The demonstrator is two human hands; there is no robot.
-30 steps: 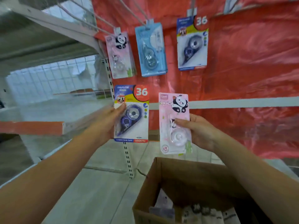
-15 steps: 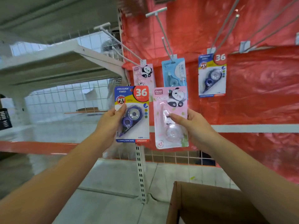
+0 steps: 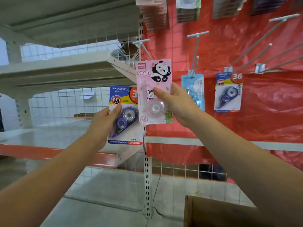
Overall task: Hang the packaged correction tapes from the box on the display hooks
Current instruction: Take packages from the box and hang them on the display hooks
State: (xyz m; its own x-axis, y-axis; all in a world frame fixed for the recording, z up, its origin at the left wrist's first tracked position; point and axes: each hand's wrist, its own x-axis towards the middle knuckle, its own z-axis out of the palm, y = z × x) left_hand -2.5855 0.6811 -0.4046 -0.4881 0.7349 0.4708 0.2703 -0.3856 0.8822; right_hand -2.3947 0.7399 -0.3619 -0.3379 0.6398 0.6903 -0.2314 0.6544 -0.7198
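Pinching grips hold both packs: your right hand (image 3: 177,104) pinches the pink panda correction tape (image 3: 154,90) at frame centre, and your left hand (image 3: 105,122) pinches the blue PET correction tape (image 3: 124,115) just left of it. Compared with half a second ago, the panda pack has risen toward the leftmost hook (image 3: 141,42), so hanging is imminent. Count two packs in hand, two hung at centre right, and one cardboard box (image 3: 213,212) at lower right.

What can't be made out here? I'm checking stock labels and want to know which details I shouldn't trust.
All in the head view:
- Blue pack: the price number is half covered by the pink panda pack; the left hand hides its left edge.
- Packs at the top: blurred and cut by the frame edge.
- Cardboard box: cut by the bottom edge, contents unseen.
- Light blue pack: partly behind the right hand.
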